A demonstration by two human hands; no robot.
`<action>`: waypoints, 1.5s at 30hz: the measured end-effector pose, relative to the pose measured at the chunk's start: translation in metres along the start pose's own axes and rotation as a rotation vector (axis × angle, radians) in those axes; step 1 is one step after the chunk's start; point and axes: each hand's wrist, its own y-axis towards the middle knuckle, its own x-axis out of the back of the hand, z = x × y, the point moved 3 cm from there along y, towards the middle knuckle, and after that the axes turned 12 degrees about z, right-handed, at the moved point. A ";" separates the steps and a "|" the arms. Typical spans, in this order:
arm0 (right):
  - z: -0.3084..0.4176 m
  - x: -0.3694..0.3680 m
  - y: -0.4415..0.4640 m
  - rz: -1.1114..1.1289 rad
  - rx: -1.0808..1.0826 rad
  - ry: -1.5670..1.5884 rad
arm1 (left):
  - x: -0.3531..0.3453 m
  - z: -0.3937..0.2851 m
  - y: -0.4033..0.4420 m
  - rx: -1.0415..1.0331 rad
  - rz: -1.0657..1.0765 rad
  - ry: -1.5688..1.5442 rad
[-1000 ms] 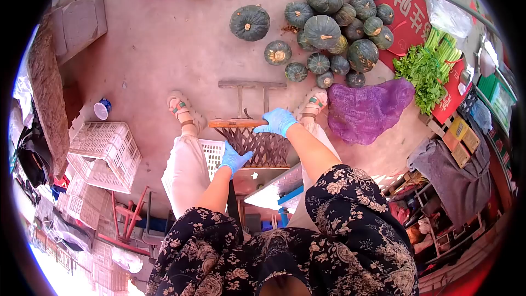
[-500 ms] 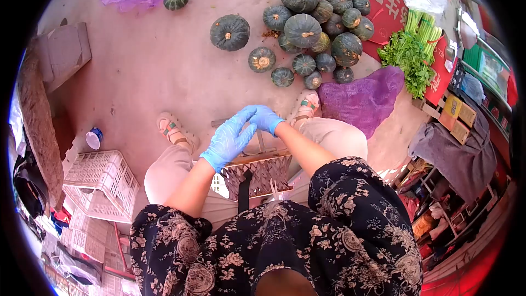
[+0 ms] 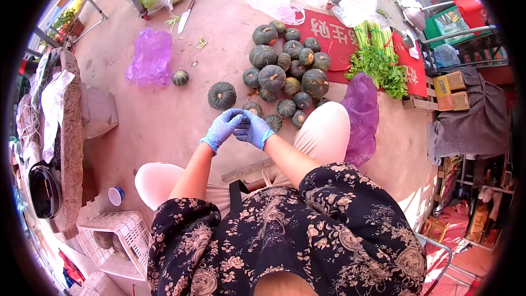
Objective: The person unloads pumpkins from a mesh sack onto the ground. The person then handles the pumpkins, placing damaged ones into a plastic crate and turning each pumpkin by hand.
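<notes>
In the head view, the left hand (image 3: 220,130) and the right hand (image 3: 253,130), both blue-gloved, meet over the floor (image 3: 159,137), in front of the knees. The fingers of each are bent and drawn in, touching the other hand's; whether anything small is pinched between them, I cannot tell. Neither hand visibly grips a pumpkin. Nearest to them in the picture are a large pumpkin (image 3: 222,95), just past the left hand, and a small pumpkin (image 3: 253,108), partly hidden behind the right. A heap of pumpkins (image 3: 272,78) lies beyond and to the right, up against a red sheet (image 3: 339,64) with pale characters. Leafy greens (image 3: 378,71) rest on that sheet, and a purple net (image 3: 361,118) lies beside the right knee. Farther left, a purple bag (image 3: 150,57) is spread on the floor with one striped pumpkin (image 3: 180,78) beside it, and a knife (image 3: 185,19) lies beyond. A cup (image 3: 115,195) is near a white crate (image 3: 109,219) at lower left.
</notes>
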 end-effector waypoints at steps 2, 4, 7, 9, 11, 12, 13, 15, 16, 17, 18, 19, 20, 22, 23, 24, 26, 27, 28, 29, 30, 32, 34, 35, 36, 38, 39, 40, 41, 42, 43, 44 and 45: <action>-0.009 -0.004 -0.017 0.019 0.006 0.011 | -0.025 -0.001 -0.007 -0.027 0.009 0.047; -0.024 0.004 -0.018 -0.011 -0.004 0.062 | -0.045 0.001 -0.021 -0.061 -0.064 0.080; -0.032 0.001 -0.030 -0.013 -0.072 0.008 | -0.066 0.034 -0.027 -0.073 -0.246 0.053; -0.033 0.003 -0.035 -0.003 -0.049 -0.013 | -0.079 0.034 -0.031 -0.132 -0.268 0.019; -0.036 0.009 -0.042 0.017 -0.028 -0.031 | -0.087 0.047 -0.027 -0.148 -0.265 -0.172; -0.035 0.009 -0.051 0.018 -0.026 -0.031 | -0.094 0.043 -0.028 -0.141 -0.253 -0.186; -0.034 0.009 -0.055 0.027 -0.024 -0.034 | -0.097 0.039 -0.030 -0.135 -0.248 -0.197; -0.028 0.012 -0.063 0.050 -0.053 -0.003 | -0.105 0.020 -0.033 -0.139 -0.255 -0.017; -0.025 0.014 -0.065 0.078 -0.035 0.015 | -0.105 0.019 -0.029 -0.144 -0.249 -0.040; -0.023 0.016 -0.067 0.101 -0.018 0.037 | -0.107 0.018 -0.025 -0.145 -0.240 -0.066; -0.017 0.013 -0.074 0.139 0.016 0.023 | -0.109 0.003 -0.025 -0.169 -0.216 -0.012; -0.018 0.018 -0.067 0.126 0.038 0.057 | -0.111 -0.003 -0.024 -0.184 -0.195 -0.033; -0.022 0.024 -0.061 0.128 0.045 0.063 | -0.110 0.002 -0.019 -0.190 -0.182 -0.063; -0.019 0.028 -0.056 0.128 0.073 0.056 | -0.108 0.010 -0.012 -0.191 -0.168 -0.115; -0.019 0.032 -0.054 0.104 0.075 0.048 | -0.108 0.015 -0.008 -0.167 -0.163 -0.077; -0.024 0.034 -0.054 0.078 0.070 0.045 | -0.108 0.020 -0.008 -0.135 -0.157 -0.042; -0.028 0.040 -0.055 0.045 0.037 0.057 | -0.107 0.026 0.001 -0.102 -0.113 -0.048; -0.028 0.044 -0.062 -0.004 0.035 -0.013 | -0.109 0.030 0.004 -0.082 -0.072 -0.093; -0.032 0.052 -0.066 -0.015 0.016 -0.034 | -0.113 0.033 0.005 -0.062 -0.028 -0.137; -0.028 0.059 -0.070 -0.027 0.012 -0.065 | -0.115 0.031 0.010 -0.059 0.020 -0.175; -0.024 0.059 -0.083 -0.101 0.030 -0.100 | -0.120 0.030 0.016 -0.074 0.057 -0.231; -0.018 0.065 -0.095 -0.131 0.055 -0.094 | -0.128 0.026 0.026 -0.095 0.108 -0.245; -0.014 0.065 -0.105 -0.159 0.096 -0.089 | -0.132 0.024 0.035 -0.131 0.154 -0.179; -0.014 0.064 -0.107 -0.177 0.114 -0.080 | -0.132 0.026 0.038 -0.115 0.161 -0.168; -0.016 0.065 -0.107 -0.195 0.133 -0.070 | -0.132 0.030 0.042 -0.096 0.168 -0.156; -0.019 0.066 -0.107 -0.186 0.114 -0.051 | -0.132 0.040 0.048 -0.077 0.157 -0.179; -0.018 0.068 -0.104 -0.181 0.104 -0.045 | -0.131 0.038 0.049 -0.083 0.157 -0.189; -0.017 0.070 -0.101 -0.180 0.091 -0.054 | -0.131 0.037 0.048 -0.088 0.155 -0.200; -0.017 0.072 -0.097 -0.186 0.084 -0.057 | -0.131 0.037 0.045 -0.091 0.150 -0.214; -0.018 0.075 -0.093 -0.192 0.074 -0.061 | -0.131 0.039 0.043 -0.093 0.142 -0.228; -0.019 0.076 -0.088 -0.196 0.064 -0.065 | -0.130 0.042 0.041 -0.099 0.110 -0.219; -0.020 0.079 -0.081 -0.206 0.065 -0.101 | -0.130 0.044 0.038 -0.104 0.078 -0.210; -0.023 0.081 -0.076 -0.190 0.042 -0.089 | -0.129 0.047 0.036 -0.108 0.046 -0.200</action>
